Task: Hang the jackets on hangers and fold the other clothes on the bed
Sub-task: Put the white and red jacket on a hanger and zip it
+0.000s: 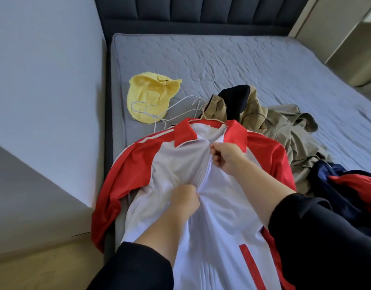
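Evidently light, soft and slippery, the red-and-white jacket point(180, 164) lies on the bed point(264, 65), left hand point(185, 200) and right hand point(227, 155) pinching its zipper front, best held there.

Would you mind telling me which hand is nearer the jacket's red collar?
Right. The right hand pinches the front just below the red collar; the left hand grips the jacket lower down, nearer the person.
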